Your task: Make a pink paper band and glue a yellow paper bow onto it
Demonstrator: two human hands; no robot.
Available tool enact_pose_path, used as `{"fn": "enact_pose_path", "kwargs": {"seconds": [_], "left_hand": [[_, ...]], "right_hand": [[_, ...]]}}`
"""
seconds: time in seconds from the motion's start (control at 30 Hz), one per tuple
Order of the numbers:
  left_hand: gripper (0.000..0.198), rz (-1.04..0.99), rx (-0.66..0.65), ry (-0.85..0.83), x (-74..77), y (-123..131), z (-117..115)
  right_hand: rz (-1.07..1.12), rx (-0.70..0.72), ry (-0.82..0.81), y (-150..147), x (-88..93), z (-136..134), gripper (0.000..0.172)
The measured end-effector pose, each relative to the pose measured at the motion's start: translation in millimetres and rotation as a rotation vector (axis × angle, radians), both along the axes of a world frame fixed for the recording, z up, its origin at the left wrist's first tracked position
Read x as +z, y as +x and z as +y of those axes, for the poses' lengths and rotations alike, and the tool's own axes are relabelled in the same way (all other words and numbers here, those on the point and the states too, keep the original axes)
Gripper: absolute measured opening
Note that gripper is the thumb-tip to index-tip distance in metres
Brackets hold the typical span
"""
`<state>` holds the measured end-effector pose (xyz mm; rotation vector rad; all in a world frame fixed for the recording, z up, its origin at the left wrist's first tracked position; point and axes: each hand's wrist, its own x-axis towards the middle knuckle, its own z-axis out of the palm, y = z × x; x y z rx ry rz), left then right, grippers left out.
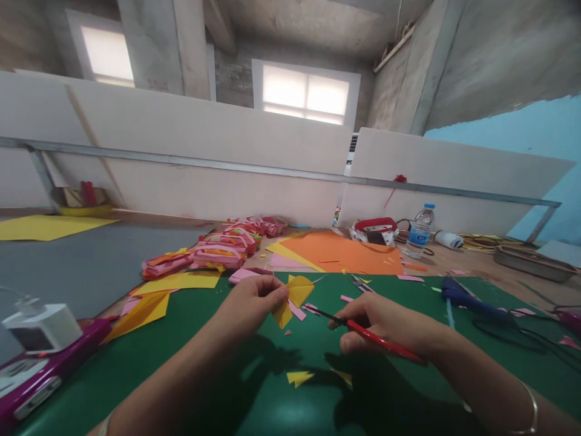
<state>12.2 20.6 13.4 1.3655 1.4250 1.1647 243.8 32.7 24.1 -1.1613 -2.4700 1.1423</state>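
Note:
My left hand (254, 303) pinches a folded piece of yellow paper (293, 297) and holds it above the green cutting mat (181, 351). My right hand (385, 324) is wrapped round red-handled scissors (363, 332), whose dark blades point left toward the yellow paper and stop just short of it. Small yellow offcuts (299, 377) and pink scraps (297, 310) lie on the mat under the hands.
A pile of pink and orange folded paper pieces (213, 251) lies at the back left, beside yellow sheets (177, 283) and an orange sheet (345, 251). A blue glue gun (472, 301), a water bottle (420, 230), a red pouch (376, 230) and a tray (531, 261) sit to the right. A magenta device (40, 363) lies at the left.

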Motion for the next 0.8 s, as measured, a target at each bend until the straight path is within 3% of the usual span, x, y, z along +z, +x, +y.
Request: {"fn": "enact_pose_path", "kwargs": {"seconds": [0.23,0.47,0.8], "left_hand": [[0.024,0.089,-0.058,0.04,-2.5,-1.4,1.4],[0.023,0.155,-0.079,0.018,-6.0,6.6,1.9],[0.025,0.117,-0.065,-0.04,-15.8,7.8,6.3]], "right_hand": [[-0.051,0.003,0.006,0.2,-1.6,3.0,0.029],[0.038,-0.013,0.007,-5.9,-5.2,1.3,0.028],[0.059,-0.033,-0.041,-6.2,-8.1,-0.1,0.025]]}}
